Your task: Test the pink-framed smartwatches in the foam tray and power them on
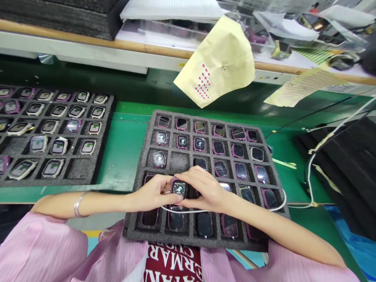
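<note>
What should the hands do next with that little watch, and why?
Maybe lower the held watch into the slot just beyond it. No watch sits there, and the held watch's screen is lit, like the lit watch behind that slot. The left hand and right hand are both on it.

A green workbench [122,156] is stretching across the view, its glossy top catching pale light. Behind it, a dark green panel [129,88] is standing beneath a pale-fronted shelf [117,51], whose wooden edge [164,51] is running lengthwise. Below the bench's near side, a yellow stripe [92,233] is showing beside grey and light blue.
</note>
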Tool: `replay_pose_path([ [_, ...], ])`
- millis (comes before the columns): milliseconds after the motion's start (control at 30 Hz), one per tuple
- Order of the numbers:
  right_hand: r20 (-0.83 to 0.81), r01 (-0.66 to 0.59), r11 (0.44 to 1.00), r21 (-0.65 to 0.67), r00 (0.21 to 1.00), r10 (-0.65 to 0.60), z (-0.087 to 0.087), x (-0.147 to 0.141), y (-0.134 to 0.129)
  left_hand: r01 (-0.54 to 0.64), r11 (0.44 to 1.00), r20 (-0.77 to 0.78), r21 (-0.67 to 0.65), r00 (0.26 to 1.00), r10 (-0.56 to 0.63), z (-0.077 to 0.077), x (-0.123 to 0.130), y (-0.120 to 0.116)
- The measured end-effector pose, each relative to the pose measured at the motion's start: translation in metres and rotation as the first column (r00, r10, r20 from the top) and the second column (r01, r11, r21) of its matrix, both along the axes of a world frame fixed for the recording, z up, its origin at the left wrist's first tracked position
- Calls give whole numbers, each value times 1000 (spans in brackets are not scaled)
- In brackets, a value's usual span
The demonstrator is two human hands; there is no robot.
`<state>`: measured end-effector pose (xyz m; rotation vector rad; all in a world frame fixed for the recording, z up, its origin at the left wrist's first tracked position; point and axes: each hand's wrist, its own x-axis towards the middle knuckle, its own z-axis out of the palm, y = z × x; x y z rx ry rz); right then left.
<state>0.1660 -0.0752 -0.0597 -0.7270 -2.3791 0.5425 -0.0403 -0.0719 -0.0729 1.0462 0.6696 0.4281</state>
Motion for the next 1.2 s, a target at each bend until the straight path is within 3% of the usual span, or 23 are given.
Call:
replay_pose_path([
  [100, -8, -3, 999, -52, 1000, 2, 6, 1, 2, -2, 1000, -45, 31, 999, 4, 0, 1, -1],
  [200, -38, -11, 979, -202, 999, 4, 13, 5, 14, 19, 995, -83, 93, 997, -12, 0, 1, -1],
  [300, -82, 100, 951, -291, 988, -129, 9, 8, 33, 91, 991, -92, 94, 992, -82, -2, 1, -1],
  [367, -41, 173, 954, -243, 981, -189, 3, 8, 44, 116, 990, -90, 80, 990, -109, -3, 2, -1],
  [433, 116, 181, 974, -137, 979, -166, -1, 9, 49, 122, 990, -81, 75, 990, -116, -3, 2, 0],
  [567, 389, 143, 990, -1, 912, -131, 12, 20, 44, 113, 993, -61, -12, 992, -114, 2, 3, 3],
  [700, 487, 223, 974, 32, 848, -210, 28, 45, 37, 130, 986, -49, -107, 989, -136, 13, 10, 6],
  [800, 570, 229, 973, 7, 799, -192, 26, 55, 37, 113, 986, -50, -121, 992, -119, 18, 21, 8],
  [1067, 560, 151, 987, -51, 823, -97, 19, 60, 48, 133, 987, -13, -91, 991, -135, 5, 44, 11],
  [1200, 366, 239, 968, -73, 910, -197, 27, 65, 42, 115, 989, -5, -92, 993, -116, 1, 43, 10],
])
